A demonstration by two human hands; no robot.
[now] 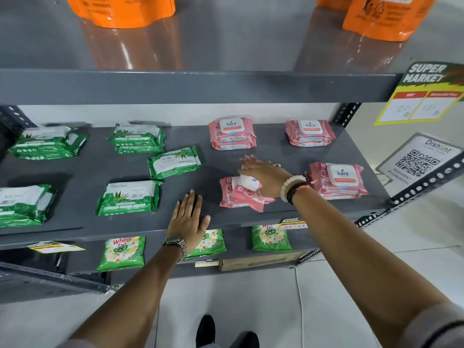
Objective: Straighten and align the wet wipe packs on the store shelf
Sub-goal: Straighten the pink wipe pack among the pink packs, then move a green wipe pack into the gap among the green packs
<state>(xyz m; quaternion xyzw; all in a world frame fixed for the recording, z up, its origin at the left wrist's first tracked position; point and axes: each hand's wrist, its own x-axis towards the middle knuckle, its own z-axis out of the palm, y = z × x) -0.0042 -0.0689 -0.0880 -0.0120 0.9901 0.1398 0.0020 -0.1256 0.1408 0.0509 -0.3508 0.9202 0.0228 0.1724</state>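
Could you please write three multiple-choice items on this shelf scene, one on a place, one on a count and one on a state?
1. Where is the right hand?
A. on the front-middle pink stack
B. on a green pack
C. on an orange pouch

2. How many stacks of pink packs lie on the middle shelf?
A. two
B. four
C. six

3. How does the single green pack between the rows lie?
A. squarely in line
B. standing on edge
C. turned askew, its print upside down

Answers:
1 A, the palm covers that stack's top pack.
2 B, two sit at the back and two in front.
3 C, its edges slant and its lettering is inverted.
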